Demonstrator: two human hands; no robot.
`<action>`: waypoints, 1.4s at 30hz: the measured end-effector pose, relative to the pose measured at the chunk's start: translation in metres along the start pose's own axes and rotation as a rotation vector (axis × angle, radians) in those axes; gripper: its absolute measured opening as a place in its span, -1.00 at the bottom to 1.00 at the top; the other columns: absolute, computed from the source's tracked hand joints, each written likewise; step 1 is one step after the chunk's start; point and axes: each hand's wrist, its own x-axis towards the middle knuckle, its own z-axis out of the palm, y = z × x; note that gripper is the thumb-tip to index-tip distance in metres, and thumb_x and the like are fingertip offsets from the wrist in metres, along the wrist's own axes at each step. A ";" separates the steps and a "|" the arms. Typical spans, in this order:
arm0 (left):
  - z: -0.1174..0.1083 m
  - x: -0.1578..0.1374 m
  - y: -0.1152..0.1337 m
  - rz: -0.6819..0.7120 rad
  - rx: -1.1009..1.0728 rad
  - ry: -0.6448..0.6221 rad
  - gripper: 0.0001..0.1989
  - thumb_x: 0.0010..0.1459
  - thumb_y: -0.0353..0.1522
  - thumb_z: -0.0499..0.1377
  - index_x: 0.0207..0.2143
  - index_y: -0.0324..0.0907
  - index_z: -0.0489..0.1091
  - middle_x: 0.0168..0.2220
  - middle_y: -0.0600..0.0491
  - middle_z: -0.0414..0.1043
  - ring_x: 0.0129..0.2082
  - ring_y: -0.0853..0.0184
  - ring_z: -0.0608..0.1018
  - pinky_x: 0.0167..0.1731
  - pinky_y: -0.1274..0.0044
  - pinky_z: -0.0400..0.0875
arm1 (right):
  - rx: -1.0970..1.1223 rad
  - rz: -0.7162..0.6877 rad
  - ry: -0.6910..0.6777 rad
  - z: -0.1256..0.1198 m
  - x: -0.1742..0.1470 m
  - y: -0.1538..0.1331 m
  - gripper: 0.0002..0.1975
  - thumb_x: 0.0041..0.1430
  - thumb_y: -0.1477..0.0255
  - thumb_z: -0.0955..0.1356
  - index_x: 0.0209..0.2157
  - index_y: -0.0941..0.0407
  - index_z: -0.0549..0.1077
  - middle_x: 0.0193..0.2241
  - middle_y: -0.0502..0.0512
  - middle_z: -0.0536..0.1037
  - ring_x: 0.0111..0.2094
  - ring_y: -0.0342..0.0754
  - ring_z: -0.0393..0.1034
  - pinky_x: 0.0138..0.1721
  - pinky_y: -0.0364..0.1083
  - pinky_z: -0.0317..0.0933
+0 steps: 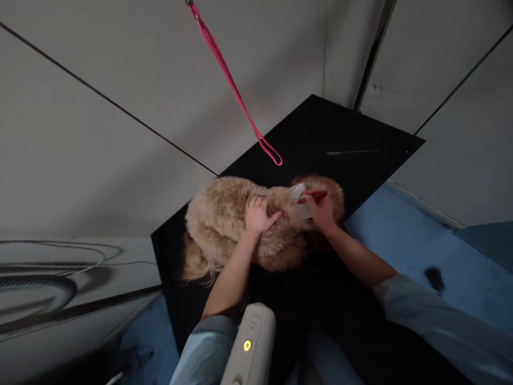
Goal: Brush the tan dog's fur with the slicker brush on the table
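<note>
We see a fluffy tan dog (236,227) lying on a black table (340,133), right under both hands. The left hand (258,215) rests flat on the dog's back with its fingers spread and pressed into the curly fur; it is open and holds nothing but fur. The right hand (320,211) is just beside it, over the dog's head end, with its fingers closed around a brush with a red handle (306,200). The white part of the brush touches the fur between the two hands. Above the hands, a pink leash (236,96) hangs down, and its loop hangs free near the dog's head. A thin metal comb (352,152) lies on the table past the right hand, well apart from it. Close to our left arm stands a white device with a yellow light (250,345).
</note>
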 end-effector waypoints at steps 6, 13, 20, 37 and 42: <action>-0.002 -0.002 0.004 -0.004 -0.041 -0.027 -0.22 0.10 0.02 0.26 0.23 -0.30 0.37 0.16 -0.24 0.39 0.26 -0.04 0.33 0.41 0.18 -0.09 | -0.012 0.024 -0.101 0.000 0.004 0.003 -0.85 0.18 0.27 0.41 -0.30 0.03 0.44 -0.29 0.06 0.61 -0.24 -0.01 0.54 -0.09 0.05 0.43; 0.003 -0.006 0.003 -0.007 -0.071 -0.018 -0.01 0.06 0.05 0.29 0.36 -0.37 0.16 0.20 -0.28 0.36 0.29 -0.04 0.29 0.41 0.19 -0.12 | -0.035 -0.051 0.001 0.003 0.006 0.009 -0.81 0.17 0.24 0.43 -0.30 0.03 0.40 -0.16 0.11 0.57 -0.04 0.04 0.49 0.09 0.11 0.34; 0.002 -0.006 0.001 0.015 -0.048 -0.010 -0.11 0.16 0.01 0.20 0.38 -0.35 0.14 0.16 -0.26 0.38 0.26 -0.03 0.31 0.38 0.19 -0.07 | -0.086 -0.124 0.111 -0.004 0.004 0.004 -0.83 0.18 0.25 0.42 -0.31 0.02 0.41 -0.17 0.10 0.57 -0.07 0.03 0.49 0.09 0.12 0.33; -0.002 0.024 -0.005 0.004 -0.051 0.051 -0.61 0.37 -0.29 -0.01 0.01 -0.26 0.53 -0.11 -0.17 0.57 -0.03 0.07 0.54 0.15 0.25 0.25 | -0.196 -0.211 -0.075 -0.022 -0.020 0.004 -0.86 0.17 0.29 0.46 -0.30 0.03 0.48 -0.30 0.05 0.56 -0.20 0.03 0.53 -0.07 0.10 0.40; -0.003 0.029 -0.006 -0.002 -0.042 0.032 -0.63 0.37 -0.27 0.01 -0.04 -0.26 0.55 -0.15 -0.18 0.58 -0.05 0.07 0.55 0.11 0.26 0.29 | -0.170 -0.092 -0.255 -0.020 -0.021 0.002 -0.84 0.13 0.26 0.46 -0.34 0.04 0.51 -0.36 0.04 0.60 -0.26 0.01 0.54 -0.15 0.05 0.43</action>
